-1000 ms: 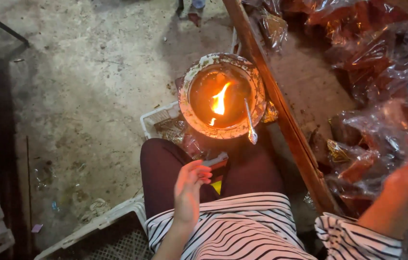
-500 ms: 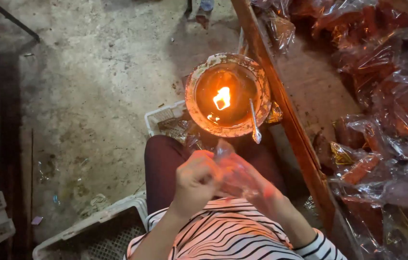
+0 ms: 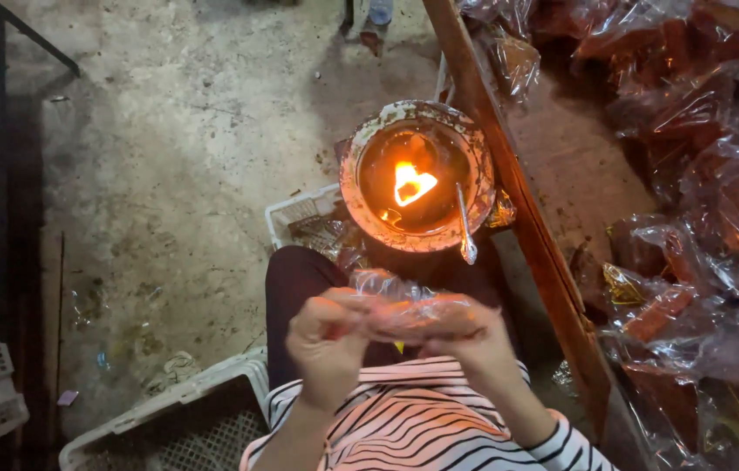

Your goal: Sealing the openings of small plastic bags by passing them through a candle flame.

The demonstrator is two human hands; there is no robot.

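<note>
Hands meet over the lap of a person in a striped top: the left hand [image 3: 328, 349] and the right hand [image 3: 474, 336] both have their fingers closed on a clear plastic packet [image 3: 404, 310], which lies stretched between them, level and crinkled, with something pale reddish inside (the contents are too blurred to tell).

Just beyond the packet, on the concrete floor [image 3: 177, 174], stands a round metal pot [image 3: 417, 174] with a small flame [image 3: 411, 183] burning in its middle. A metal spoon [image 3: 464, 228] leans over the pot's near rim. A white plastic crate [image 3: 295, 218] sits beside the pot, and another white crate [image 3: 186, 419] lies near the left elbow. A wooden plank [image 3: 518, 209] runs diagonally past the pot; beyond it, on the right, lie heaps of filled plastic bags [image 3: 701, 218].
</note>
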